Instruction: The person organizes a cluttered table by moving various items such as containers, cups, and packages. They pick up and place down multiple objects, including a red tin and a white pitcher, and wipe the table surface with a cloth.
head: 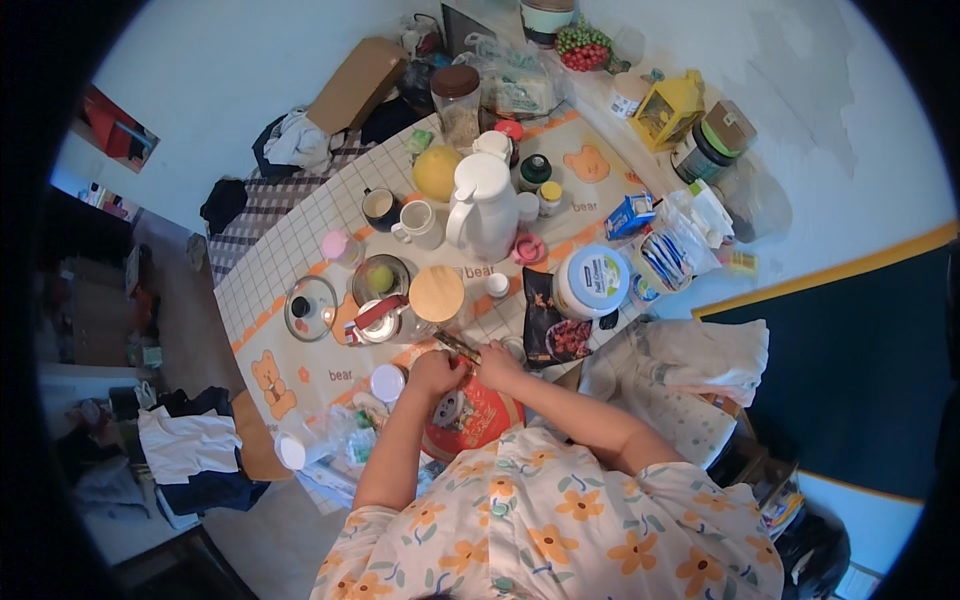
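My right hand [498,367] grips the near end of a narrow dark-and-tan strip [454,345], perhaps a wrapper, which points away to the upper left. Close by on the left is my left hand [436,373], its fingers curled towards the right one; what they hold, if anything, is hidden. Below both hands lies a red round lid or tin [480,412] with a printed cartoon animal, against the front of my flowered shirt [555,517]. Just beyond the strip stands a jar with a round wooden lid [436,294]. A white-lidded jar [388,383] is left of my left hand.
Ahead stand a white thermos jug [484,202], a white mug [418,225], a glass teapot [377,321] and a yellow pomelo-like fruit [436,172]. A glass lid [311,307] lies left. To the right are a blue-lidded tub [592,281] and a black food pouch [551,322].
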Demonstrator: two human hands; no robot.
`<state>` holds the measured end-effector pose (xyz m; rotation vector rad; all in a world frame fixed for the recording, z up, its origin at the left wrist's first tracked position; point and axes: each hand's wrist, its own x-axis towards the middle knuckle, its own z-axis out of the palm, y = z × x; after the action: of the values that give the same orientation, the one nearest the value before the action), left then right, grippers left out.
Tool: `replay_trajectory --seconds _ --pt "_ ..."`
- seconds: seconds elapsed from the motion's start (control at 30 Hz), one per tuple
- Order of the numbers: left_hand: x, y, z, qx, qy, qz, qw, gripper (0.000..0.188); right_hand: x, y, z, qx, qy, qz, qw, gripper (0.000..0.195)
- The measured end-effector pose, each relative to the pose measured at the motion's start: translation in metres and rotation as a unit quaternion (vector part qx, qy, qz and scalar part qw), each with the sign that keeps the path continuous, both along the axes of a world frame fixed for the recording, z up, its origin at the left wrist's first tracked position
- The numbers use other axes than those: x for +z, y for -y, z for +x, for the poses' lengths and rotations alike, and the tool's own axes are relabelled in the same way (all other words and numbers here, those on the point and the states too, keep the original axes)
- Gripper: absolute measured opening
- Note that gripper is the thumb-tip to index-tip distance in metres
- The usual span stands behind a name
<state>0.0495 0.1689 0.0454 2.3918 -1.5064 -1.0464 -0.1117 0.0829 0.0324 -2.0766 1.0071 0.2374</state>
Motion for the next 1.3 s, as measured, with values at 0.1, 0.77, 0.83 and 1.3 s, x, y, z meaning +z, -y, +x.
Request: replay_trajectory --seconds 0.1,0.77,0.83,1.3 --pt "-0.001 0.002 -0.003 -0.007 -0.013 -0.019 1.0 0.058 -0.01 0.002 -0.001 0.008 -0.006 -0.007 1.0 0.038" --pt "0.039 -0.077 -0.024 0.284 -0.019 -0.136 0.949 0.042 0.023 -0.003 -0.031 -0.044 0.231 0.11 0.966 0.037" --pt "0.05 -0.094 -0.034 0.313 -0.029 -0.139 0.939 0.046 0.034 -0.005 -0.034 -0.003 0.271 0.131 0.954 0.035" --pt "0.115 -0.197 -0.137 0.26 0.041 -0.294 0.919 0.051 0.051 -0.016 -0.035 0.311 0.125 -0.046 0.941 0.046"
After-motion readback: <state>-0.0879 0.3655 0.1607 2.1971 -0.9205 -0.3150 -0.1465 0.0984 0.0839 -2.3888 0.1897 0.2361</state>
